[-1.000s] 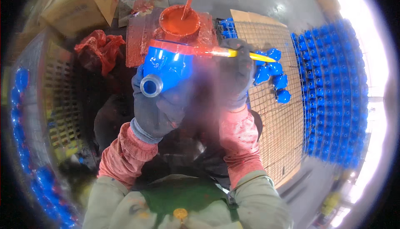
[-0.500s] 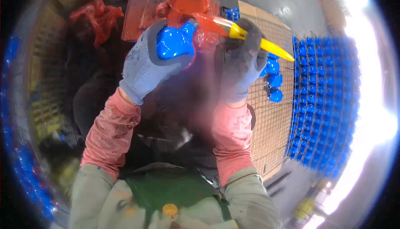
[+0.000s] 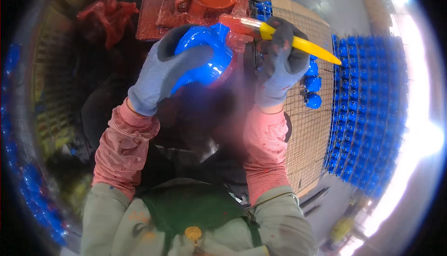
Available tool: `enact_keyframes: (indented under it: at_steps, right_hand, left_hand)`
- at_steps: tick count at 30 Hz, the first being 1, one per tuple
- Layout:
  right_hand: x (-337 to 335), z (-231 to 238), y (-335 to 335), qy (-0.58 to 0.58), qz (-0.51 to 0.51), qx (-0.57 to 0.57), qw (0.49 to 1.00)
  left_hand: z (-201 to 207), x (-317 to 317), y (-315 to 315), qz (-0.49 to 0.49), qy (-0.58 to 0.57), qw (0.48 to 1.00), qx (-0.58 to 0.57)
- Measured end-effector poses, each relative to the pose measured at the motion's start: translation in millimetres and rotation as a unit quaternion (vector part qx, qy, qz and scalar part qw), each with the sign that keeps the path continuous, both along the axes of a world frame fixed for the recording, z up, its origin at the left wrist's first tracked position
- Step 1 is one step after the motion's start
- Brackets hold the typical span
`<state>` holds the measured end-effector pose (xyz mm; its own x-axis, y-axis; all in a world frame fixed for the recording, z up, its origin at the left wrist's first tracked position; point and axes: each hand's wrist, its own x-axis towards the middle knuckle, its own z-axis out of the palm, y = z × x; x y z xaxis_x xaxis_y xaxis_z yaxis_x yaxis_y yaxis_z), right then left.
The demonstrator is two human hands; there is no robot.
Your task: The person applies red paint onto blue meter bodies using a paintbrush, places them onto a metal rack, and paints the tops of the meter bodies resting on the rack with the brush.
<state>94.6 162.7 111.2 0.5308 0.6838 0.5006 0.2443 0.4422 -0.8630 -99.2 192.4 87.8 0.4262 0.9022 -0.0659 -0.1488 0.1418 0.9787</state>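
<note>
In my gloved left hand is a glossy blue rounded piece with a short neck, my thumb and fingers wrapped round its body. A reddish edge shows on its lower right side. My gloved right hand grips a paintbrush by its yellow handle, with its red-coated bristles pointing left. The bristles are at the neck of the blue piece; whether they touch it I cannot tell. Just beyond my hands stands a handled cup of red paint, with a stick leaning in it.
Under the cup is a red-smeared board, and left of it a crumpled red plastic bag. To the right, a wire rack over cardboard bears several blue pieces. Further right stand dense rows of blue pieces.
The blue piece has turned in my left hand, and more of its round body shows. My right hand and the brush have shifted slightly right.
</note>
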Motion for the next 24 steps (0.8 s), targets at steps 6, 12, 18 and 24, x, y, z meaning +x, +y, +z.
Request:
enact_keyframes:
  at_steps: [6, 12, 18, 24]
  right_hand:
    - [-1, -29, 14, 0.396, 0.195, -0.047, 0.896]
    - [-7, -57, 27, 0.591, 0.310, -0.083, 0.740]
    - [14, -38, 14, 0.584, 0.278, -0.020, 0.763]
    - [20, -17, 14, 0.423, 0.263, 0.025, 0.867]
  left_hand:
    - [-12, 6, -13, -0.031, -0.470, 0.812, -0.344]
    - [-32, 15, -10, -0.267, -0.538, 0.670, -0.437]
    - [3, 0, -22, -0.129, -0.453, 0.821, -0.322]
    - [-12, 15, 1, 0.000, -0.179, 0.965, -0.191]
